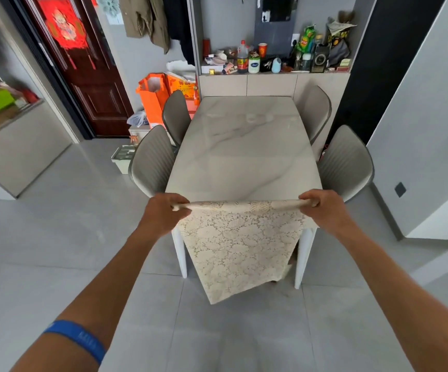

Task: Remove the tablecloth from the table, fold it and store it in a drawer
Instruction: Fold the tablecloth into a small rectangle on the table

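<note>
Nearest my lens is the left forearm with its blue wristband; beyond it the left hand is closed over one end of the tablecloth, and the right hand is closed over the other end, both just in front of the near edge of the table; between my two fists the top edge of the cloth is bunched into a taut roll, and the rest hangs down in front of the table's near end, between its white legs, its lowest corner not reaching the floor as far as I can tell. The marble top is bare, so I judge the removal done and the folding about to begin.

The cloth is lace, openwork and pale (I can see through the holes in places); I expect it to be light, limp and quick to sag or twist, with no stiffness to hold a crease on its own; the open pattern could snag on a chair beside the table or on a fingernail. I would keep hold at the two upper corners, then bring them together and catch the hanging fold at its middle; laying it flat on the table would steady it. No drawer is clearly identifiable from here; the cabinet behind the table's far end has plain fronts.
</note>
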